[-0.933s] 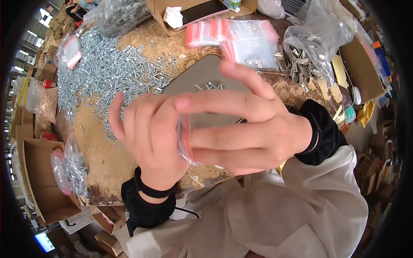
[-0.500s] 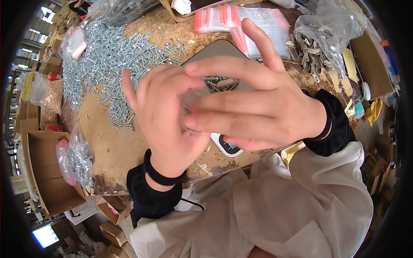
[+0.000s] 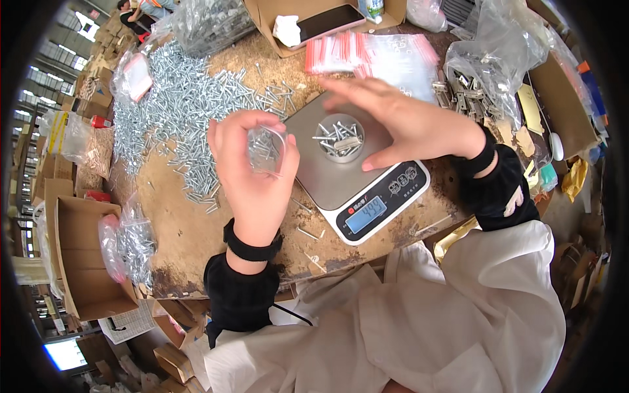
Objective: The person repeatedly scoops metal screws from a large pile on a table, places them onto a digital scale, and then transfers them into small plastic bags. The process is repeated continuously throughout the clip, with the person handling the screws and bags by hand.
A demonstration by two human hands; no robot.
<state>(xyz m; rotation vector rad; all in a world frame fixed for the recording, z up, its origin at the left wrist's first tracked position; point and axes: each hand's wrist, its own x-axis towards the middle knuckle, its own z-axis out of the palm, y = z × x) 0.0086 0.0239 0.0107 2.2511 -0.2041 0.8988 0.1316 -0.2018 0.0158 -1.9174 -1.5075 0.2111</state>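
My left hand curls its thumb and fingers around a clear plastic bag, whose mouth is spread into a round opening facing up. Right of it a digital scale with a steel plate and lit display lies on the table. On its plate stands a small round cup with several screws and a flat metal piece in it. My right hand hovers over the scale beside the cup, fingers spread, holding nothing.
A large heap of loose screws covers the table's left. Red-edged zip bags lie at the back. Metal clips sit in plastic at right. A carton holding a phone stands behind; an open carton stands left.
My hands, which were together over the scale, have moved apart. The right went right, off the bag; the left keeps the bag, its mouth now round. Cup and display have come into view.
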